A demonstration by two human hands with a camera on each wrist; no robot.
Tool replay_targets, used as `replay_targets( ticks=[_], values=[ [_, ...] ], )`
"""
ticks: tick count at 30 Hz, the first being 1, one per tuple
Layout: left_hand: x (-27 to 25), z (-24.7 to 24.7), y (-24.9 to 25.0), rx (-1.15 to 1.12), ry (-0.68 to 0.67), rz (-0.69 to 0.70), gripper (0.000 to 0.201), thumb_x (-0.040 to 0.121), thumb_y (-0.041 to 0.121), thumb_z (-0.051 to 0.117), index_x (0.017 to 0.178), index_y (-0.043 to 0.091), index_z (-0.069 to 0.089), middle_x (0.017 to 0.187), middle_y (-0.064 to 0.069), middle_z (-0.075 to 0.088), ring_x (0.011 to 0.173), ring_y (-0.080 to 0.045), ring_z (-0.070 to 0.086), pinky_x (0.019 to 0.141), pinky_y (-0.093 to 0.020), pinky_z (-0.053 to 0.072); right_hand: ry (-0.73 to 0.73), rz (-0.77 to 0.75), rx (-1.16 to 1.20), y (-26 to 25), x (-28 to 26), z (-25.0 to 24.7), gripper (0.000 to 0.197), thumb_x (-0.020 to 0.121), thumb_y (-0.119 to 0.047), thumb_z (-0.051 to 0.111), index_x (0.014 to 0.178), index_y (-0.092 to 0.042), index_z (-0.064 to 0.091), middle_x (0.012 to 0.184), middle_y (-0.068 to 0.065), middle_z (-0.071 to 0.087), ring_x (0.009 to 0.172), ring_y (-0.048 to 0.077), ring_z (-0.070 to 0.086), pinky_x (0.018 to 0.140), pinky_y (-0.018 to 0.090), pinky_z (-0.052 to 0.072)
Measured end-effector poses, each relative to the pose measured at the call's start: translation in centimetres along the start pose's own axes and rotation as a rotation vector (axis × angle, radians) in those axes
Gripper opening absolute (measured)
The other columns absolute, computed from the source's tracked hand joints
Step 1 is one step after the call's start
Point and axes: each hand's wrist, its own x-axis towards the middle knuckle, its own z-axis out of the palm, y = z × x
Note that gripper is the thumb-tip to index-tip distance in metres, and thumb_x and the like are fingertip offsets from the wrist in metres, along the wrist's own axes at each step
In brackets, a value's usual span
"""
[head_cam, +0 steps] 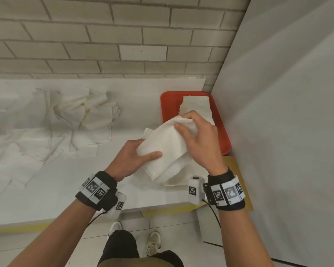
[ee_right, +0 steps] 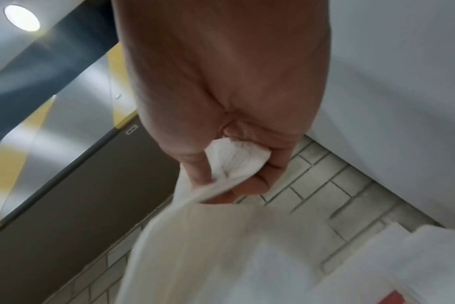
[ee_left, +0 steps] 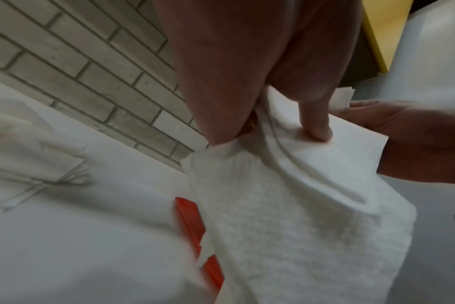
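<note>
Fingers point(head_cam: 152, 156) of left hand point(head_cam: 129, 160), right hand point(head_cam: 201, 143) grip napkin point(head_cam: 162, 139) over white counter point(head_cam: 56, 189); brick wall point(head_cam: 104, 35) behind.

2 hands (left hand point(head_cam: 130, 159), right hand point(head_cam: 200, 140)), 1 napkin point(head_cam: 162, 142), 1 tray point(head_cam: 222, 132).

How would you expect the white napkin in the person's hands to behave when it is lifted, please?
Probably floppy: the napkin sags and creases between the left hand and right hand. Likely very light, since the right hand's pinch bunches it easily. Its textured surface suggests it would not slip, though it may tear if pulled.
</note>
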Motion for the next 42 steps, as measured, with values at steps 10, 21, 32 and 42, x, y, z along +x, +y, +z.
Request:
replay_targets(
  ticks=[10,21,32,42],
  values=[
    [0.7,-2.1,-2.0,0.034,0.000,-0.063,0.023,0.082,0.030,0.092,0.099,0.017,0.083,0.110,0.000,0.081,0.099,-0.026,0.078,0.092,-0.055,0.063,0.362,0.459,0.324,6.4,-1.8,-2.0,0.027,0.100,-0.040,0.073,0.124,-0.030,0.068,0.117,-0.006,0.077,0.110,0.015,0.074,0.097,0.051,0.063],
    [-0.5,-9.0,-1.5,0.108,0.160,-0.065,0.019,0.089,0.034,0.083,0.099,0.019,0.082,0.102,0.000,0.081,0.095,-0.027,0.076,0.081,-0.039,0.059,-0.147,0.594,-0.328,12.9,-6.9,0.7,0.041,0.106,-0.015,0.067,0.145,-0.019,0.057,0.121,0.012,0.073,0.103,0.027,0.070,0.084,0.031,0.053],
    [-0.3,-5.7,0.3,0.091,-0.029,0.048,0.017,0.097,0.027,0.074,0.100,0.011,0.074,0.105,0.001,0.077,0.096,-0.014,0.072,0.082,-0.025,0.054,0.010,0.350,-0.649,9.5,-7.7,-0.6,0.036,0.105,-0.032,0.069,0.127,-0.012,0.049,0.100,0.007,0.070,0.073,0.024,0.067,0.055,0.031,0.042],
    [1.0,-2.4,3.6,0.328,-0.182,0.307,0.012,0.097,0.037,0.072,0.099,0.026,0.072,0.102,0.005,0.075,0.093,-0.021,0.070,0.082,-0.050,0.058,-0.288,0.207,0.324,1.9,-2.7,-0.6,0.022,0.095,-0.024,0.084,0.110,-0.020,0.068,0.108,-0.007,0.078,0.102,0.014,0.074,0.094,0.046,0.060]
  ],
)
